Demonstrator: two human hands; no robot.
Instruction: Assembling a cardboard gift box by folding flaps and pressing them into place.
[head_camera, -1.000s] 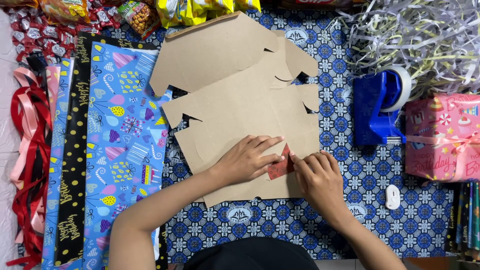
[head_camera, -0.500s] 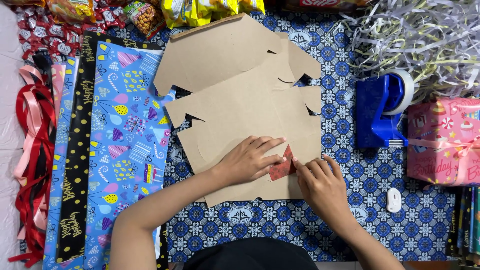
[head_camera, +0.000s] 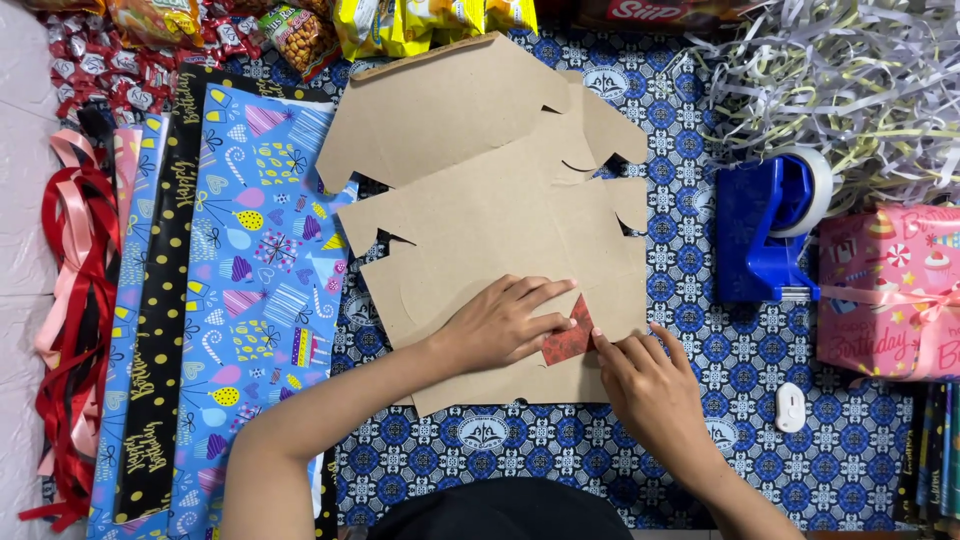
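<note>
Just below the frame's centre, a small red patterned paper triangle (head_camera: 570, 338) lies on the lower of two flat brown cardboard cutouts (head_camera: 510, 230). The left hand (head_camera: 505, 322) lies flat, fingers pressed together on the paper's left half — apparently to pin it — while the right hand (head_camera: 655, 385) pinches its right edge with thumb and forefinger. One blue tape dispenser (head_camera: 765, 230) sits at right, beside one wrapped pink gift box (head_camera: 890, 290).
</note>
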